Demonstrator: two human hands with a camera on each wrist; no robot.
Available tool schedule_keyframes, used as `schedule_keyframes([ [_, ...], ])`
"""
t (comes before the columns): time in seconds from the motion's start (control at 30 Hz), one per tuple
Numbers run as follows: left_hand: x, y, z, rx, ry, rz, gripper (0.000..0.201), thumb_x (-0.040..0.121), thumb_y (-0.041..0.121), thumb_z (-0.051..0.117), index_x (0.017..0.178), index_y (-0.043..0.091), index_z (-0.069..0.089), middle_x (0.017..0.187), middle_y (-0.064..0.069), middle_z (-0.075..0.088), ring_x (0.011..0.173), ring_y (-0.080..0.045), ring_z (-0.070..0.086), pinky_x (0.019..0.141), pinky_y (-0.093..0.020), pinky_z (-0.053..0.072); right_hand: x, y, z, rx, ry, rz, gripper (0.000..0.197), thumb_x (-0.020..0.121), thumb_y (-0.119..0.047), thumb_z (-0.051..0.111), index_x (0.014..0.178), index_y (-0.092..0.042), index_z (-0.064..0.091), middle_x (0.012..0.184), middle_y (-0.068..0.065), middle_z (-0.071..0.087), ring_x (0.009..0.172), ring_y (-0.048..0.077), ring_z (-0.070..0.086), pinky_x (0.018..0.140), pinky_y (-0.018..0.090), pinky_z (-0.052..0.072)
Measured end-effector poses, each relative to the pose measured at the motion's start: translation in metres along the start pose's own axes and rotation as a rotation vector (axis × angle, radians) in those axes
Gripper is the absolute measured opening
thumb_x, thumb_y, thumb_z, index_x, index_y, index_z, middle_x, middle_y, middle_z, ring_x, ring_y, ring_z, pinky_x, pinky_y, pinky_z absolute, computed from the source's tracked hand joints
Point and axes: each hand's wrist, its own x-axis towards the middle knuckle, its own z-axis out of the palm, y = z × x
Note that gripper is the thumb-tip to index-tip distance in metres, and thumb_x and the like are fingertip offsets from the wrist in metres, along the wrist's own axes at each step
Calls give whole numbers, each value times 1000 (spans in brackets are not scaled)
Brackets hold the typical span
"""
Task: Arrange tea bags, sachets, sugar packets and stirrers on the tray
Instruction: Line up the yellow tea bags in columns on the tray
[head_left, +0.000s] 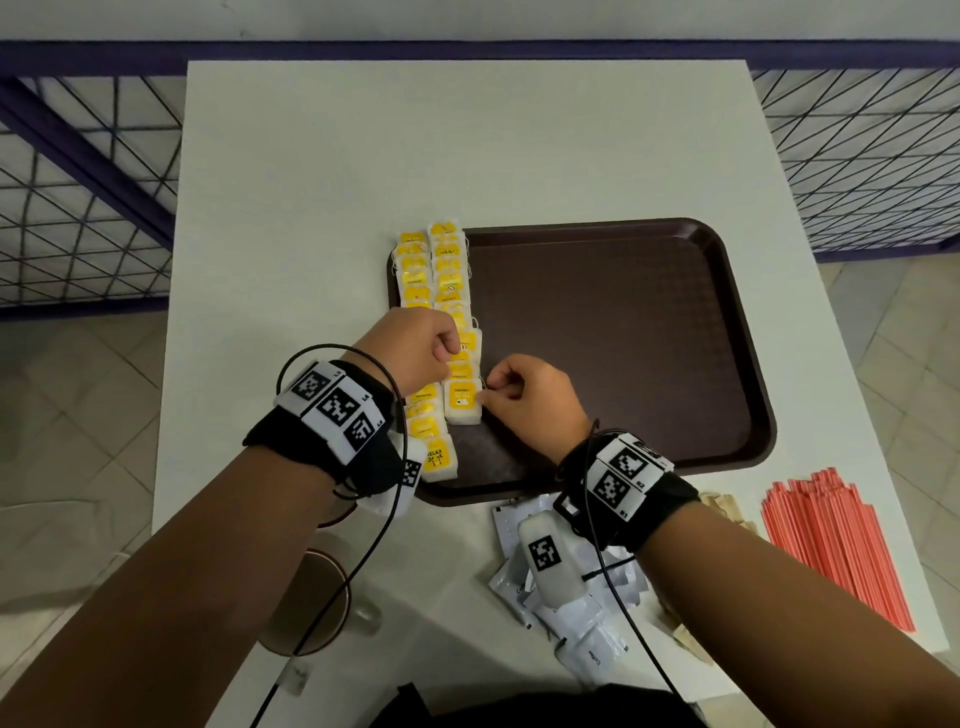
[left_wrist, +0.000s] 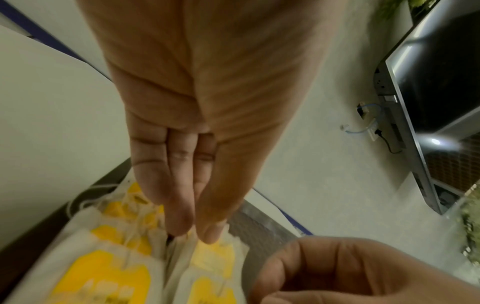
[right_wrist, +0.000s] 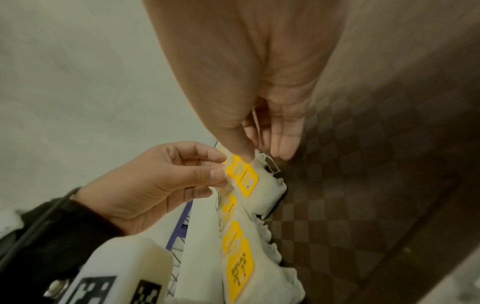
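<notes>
From my head view the light is soft, even and rather dim, with faint shadows under my forearms on the table (head_left: 322, 156). Straight lines bow toward the edges of that wide frame. Both wrist views are murkier: my left hand (left_wrist: 197, 115) fills its frame, close and soft, and the yellow tea bags (left_wrist: 109, 273) beneath smear with blur. A glare spot sits on the dark screen (left_wrist: 436, 142).
</notes>
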Motion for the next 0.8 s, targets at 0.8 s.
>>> schedule_keyframes([
  [0.8, 5, -10, -10, -112, 202, -57, 21, 85, 2, 56, 100, 10, 70, 100, -5, 69, 83, -8, 56, 73, -12, 38, 24, -4, 0, 128, 37, -17, 35, 87, 1, 50, 117, -12, 63, 114, 4, 67, 104, 9, 62, 97, 23, 47],
])
